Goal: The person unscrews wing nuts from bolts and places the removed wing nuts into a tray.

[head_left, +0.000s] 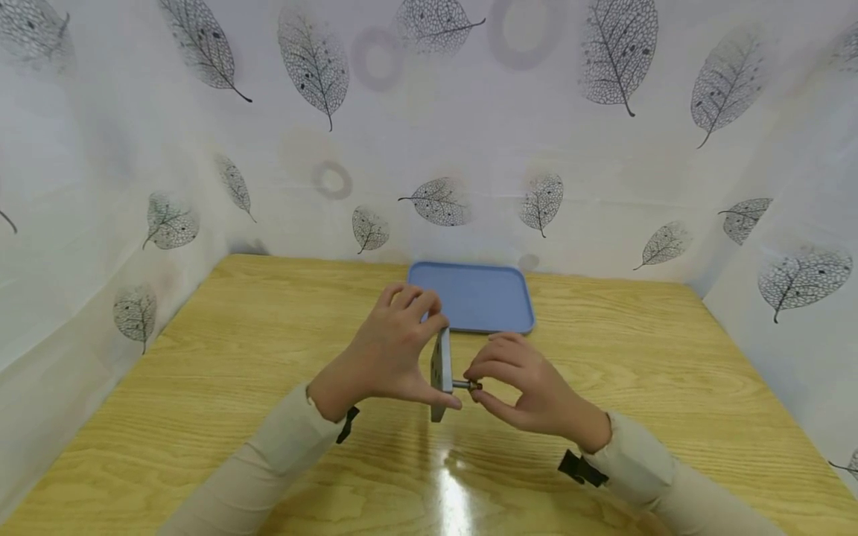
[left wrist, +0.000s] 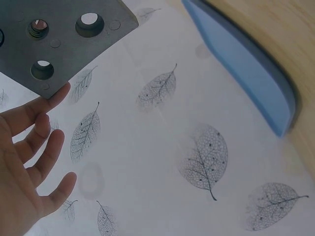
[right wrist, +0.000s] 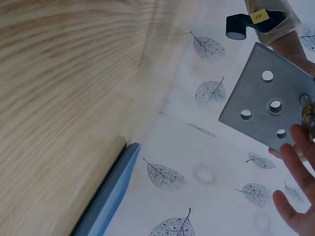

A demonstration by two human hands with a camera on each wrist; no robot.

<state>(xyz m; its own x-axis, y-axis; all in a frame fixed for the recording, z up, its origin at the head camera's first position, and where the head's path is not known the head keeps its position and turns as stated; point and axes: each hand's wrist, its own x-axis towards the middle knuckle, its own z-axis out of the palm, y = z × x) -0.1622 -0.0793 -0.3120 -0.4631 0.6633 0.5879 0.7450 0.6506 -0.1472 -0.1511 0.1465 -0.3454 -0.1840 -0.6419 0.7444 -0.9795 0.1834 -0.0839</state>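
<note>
A grey metal plate with several round holes (head_left: 441, 365) stands on edge above the table. My left hand (head_left: 395, 353) grips it by opposite edges, fingers at the top and thumb low. From the plate's right face sticks a thin metal rod with a brass-coloured end (head_left: 462, 384). My right hand (head_left: 532, 383) pinches that end between thumb and fingers. The right wrist view shows the rod (right wrist: 304, 102) meeting the plate (right wrist: 253, 96) near one corner; how deep it sits is hidden. In the left wrist view, one finger of the left hand (left wrist: 19, 187) touches a plate corner (left wrist: 69, 51).
A blue tray (head_left: 476, 298) lies at the back of the wood-grain table (head_left: 281, 350), just beyond both hands. White sheeting printed with leaves (head_left: 469, 149) hangs behind and along both sides. A black strap piece (head_left: 582, 469) hangs at the right wrist.
</note>
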